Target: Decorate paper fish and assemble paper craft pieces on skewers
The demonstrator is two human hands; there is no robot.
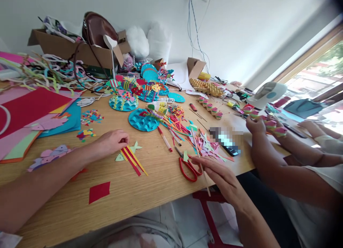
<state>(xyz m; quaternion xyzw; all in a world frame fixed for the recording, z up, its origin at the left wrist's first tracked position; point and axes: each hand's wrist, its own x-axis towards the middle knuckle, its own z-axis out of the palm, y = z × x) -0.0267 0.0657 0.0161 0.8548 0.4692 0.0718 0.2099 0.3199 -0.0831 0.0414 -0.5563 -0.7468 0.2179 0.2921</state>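
The left hand (112, 140) rests on the bench (150, 191), fingers curled together on the top ends of red and yellow paper strips (132, 158), toward the near edge. The right hand (217, 173), at the near edge, pinches a thin wooden stick (199, 155). Red-handled scissors (189, 167) lie just beside it. A co-worker's hand (255, 124) holds a folded paper chain (274, 126) by the right edge.
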